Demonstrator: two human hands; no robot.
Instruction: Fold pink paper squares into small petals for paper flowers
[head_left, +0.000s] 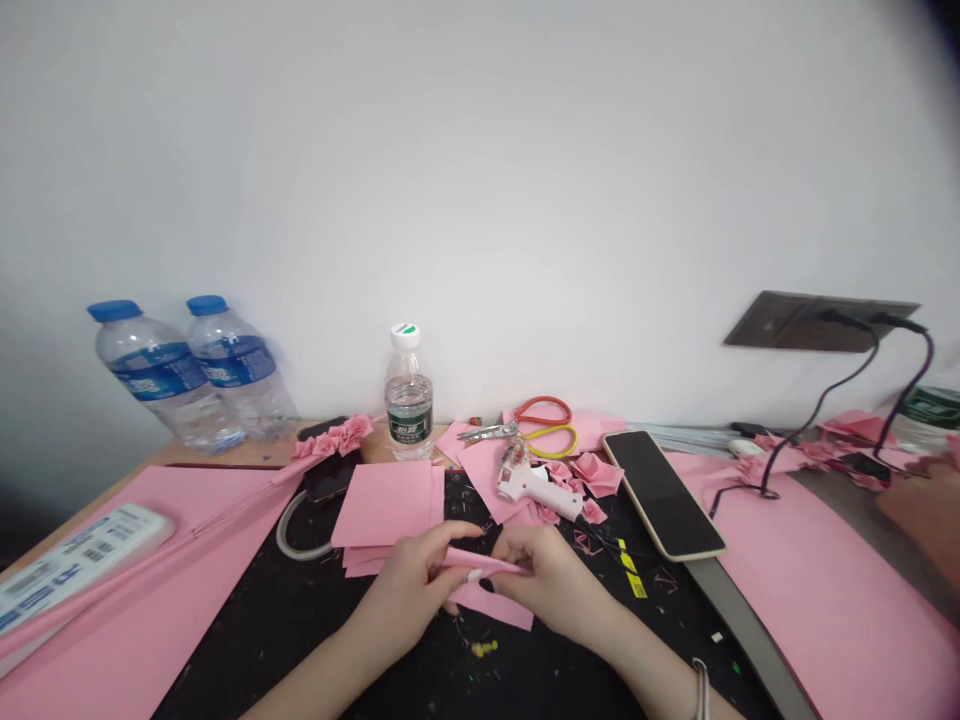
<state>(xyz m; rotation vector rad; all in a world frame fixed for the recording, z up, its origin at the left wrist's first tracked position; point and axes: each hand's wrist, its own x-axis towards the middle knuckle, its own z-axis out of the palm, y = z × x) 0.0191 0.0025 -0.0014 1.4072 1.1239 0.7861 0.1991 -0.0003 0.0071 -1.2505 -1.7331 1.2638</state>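
Got both hands in at the bottom centre of my feed, and they're sharing one job. My left hand (405, 585) is pinching one end of a folded piece of pink paper (486, 563), and my right hand (553, 580) has the other end pinched the same way, thumbs almost meeting in the middle. A pink flap (501, 607) sticks out below them; can't tell if it's the same sheet or another one.

All this sits over a black mat (315, 640) with scraps on it. Just left of centre there's a stack of pink squares (386, 503), with a small white-capped bottle (409, 400) standing behind it. Right of centre I've got a glue gun (540, 493) lying by some folded pink flowers (598, 474), scissors (487, 433) just behind, and a phone (664, 495) further right. Two blue-capped bottles (234, 365) lean against the wall at left. Blurry hand (922, 505) at the right edge looks like someone else's.
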